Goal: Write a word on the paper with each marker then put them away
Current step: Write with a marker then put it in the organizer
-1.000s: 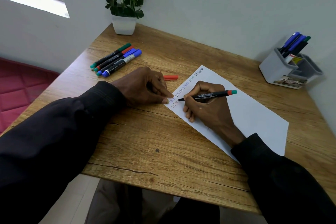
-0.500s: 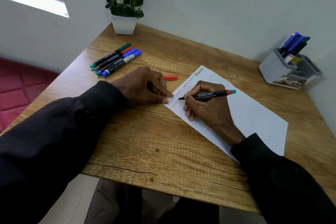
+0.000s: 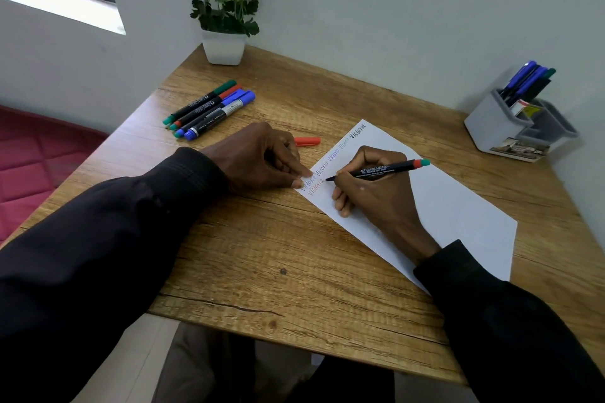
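A white sheet of paper point(image 3: 451, 206) lies slanted on the wooden table point(image 3: 262, 255), with "Victoria" written several times along its upper edge in different colours. My right hand point(image 3: 373, 196) grips a black marker point(image 3: 379, 170) with a red and green end. Its tip touches the paper at the end of a red word on the second line. My left hand point(image 3: 262, 160) presses the paper's left corner with its fingertips and holds nothing. An orange-red cap point(image 3: 307, 141) lies just behind my left hand.
Several capped markers point(image 3: 209, 109) lie side by side at the back left of the table. A grey desk holder point(image 3: 491, 127) with blue and green markers point(image 3: 527, 80) stands at the back right. A potted plant point(image 3: 224, 46) sits by the wall.
My right hand has moved the marker tip a little to the right along the second line, and the red word has grown. My left hand has stayed on the corner.
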The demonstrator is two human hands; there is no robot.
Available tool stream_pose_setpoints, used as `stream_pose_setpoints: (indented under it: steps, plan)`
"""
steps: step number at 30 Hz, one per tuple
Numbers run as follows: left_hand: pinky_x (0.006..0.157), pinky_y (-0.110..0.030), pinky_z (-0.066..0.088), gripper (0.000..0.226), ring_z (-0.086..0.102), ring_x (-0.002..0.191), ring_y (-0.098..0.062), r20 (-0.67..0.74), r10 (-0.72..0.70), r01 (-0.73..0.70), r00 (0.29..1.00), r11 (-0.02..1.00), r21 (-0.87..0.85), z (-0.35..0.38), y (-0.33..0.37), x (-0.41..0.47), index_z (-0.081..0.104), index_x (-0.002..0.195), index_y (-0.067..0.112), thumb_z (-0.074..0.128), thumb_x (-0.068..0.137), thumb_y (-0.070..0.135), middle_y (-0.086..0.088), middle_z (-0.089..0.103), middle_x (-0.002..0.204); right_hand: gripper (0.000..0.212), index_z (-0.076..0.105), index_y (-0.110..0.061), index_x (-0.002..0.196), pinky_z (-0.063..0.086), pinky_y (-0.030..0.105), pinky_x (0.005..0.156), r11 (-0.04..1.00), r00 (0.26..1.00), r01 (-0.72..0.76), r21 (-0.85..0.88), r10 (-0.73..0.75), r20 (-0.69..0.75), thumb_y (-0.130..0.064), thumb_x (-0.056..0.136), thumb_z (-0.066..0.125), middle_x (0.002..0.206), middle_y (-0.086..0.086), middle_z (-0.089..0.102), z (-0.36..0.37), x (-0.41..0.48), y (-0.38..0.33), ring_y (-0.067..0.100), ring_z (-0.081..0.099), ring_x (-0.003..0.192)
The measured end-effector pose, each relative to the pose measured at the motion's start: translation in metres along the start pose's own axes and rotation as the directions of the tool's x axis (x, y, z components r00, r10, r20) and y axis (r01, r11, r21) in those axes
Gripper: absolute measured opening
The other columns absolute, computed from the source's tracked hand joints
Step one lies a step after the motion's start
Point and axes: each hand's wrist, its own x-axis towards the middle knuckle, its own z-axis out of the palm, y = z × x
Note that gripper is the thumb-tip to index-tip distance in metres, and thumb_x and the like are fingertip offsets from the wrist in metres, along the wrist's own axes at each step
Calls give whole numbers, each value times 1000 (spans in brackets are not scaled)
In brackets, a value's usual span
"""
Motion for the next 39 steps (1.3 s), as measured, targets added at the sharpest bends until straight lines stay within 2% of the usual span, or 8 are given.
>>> stream_pose_setpoints:
  steps: [6,13,19,22,27,29,32,39]
  plan:
    - [78,-25,56,26,60,91,-3,8,-10,10,1000,1000,12,0,1,1,74,107,21,76,81,18,12,65,99,24,59,1,74,50,27,44,971,994,-100,218,107,-18,13,95,58,63,21,68,-4,6,-1,27,62,45]
    - [79,-31,56,22,62,93,-9,-41,-31,30,999,999,-33,-2,3,-1,76,104,21,74,82,19,7,70,98,10,65,6,89,52,24,51,904,984,-178,390,158,82,5,97,59,72,18,70,-15,12,-6,21,65,56]
    - [80,-29,57,20,63,88,-9,-382,-89,68,920,995,-69,-5,4,-1,75,102,17,75,81,17,6,70,94,11,71,7,101,60,24,66,875,991,-130,467,98,93,1,96,62,84,20,73,-34,15,-23,22,72,71]
    - [78,-22,56,27,61,89,-7,-469,-103,137,877,990,40,-3,2,0,72,107,21,77,80,20,7,67,98,35,71,10,109,61,30,69,829,985,-169,532,133,106,-18,94,57,94,24,73,-40,10,-28,27,72,78]
    - [81,-23,54,34,58,93,-6,-464,-126,217,877,965,147,-2,9,6,71,110,21,78,78,28,7,62,104,17,68,-1,92,48,28,49,857,985,-117,501,164,-49,-10,99,55,70,14,64,-51,0,-25,24,57,61]
    - [84,-29,56,31,58,94,-8,-438,-163,261,884,949,175,1,12,10,71,109,20,77,79,28,5,63,106,9,68,0,94,53,28,53,873,990,-74,481,121,-67,-8,96,65,75,18,68,-57,-3,-25,27,63,64]
    - [86,-33,57,26,60,95,-9,-415,-182,279,892,942,186,2,18,13,73,105,18,76,80,23,2,65,106,32,72,8,108,63,31,72,887,997,-34,460,62,-46,-14,86,73,97,28,76,-66,-10,-25,34,74,81]
    - [77,-11,48,23,65,93,-3,-428,-203,188,881,979,-78,8,32,-2,74,104,19,73,82,13,6,73,101,17,70,8,111,65,37,75,947,996,31,319,-2,-92,0,96,66,101,25,78,-80,-28,-22,44,77,85]
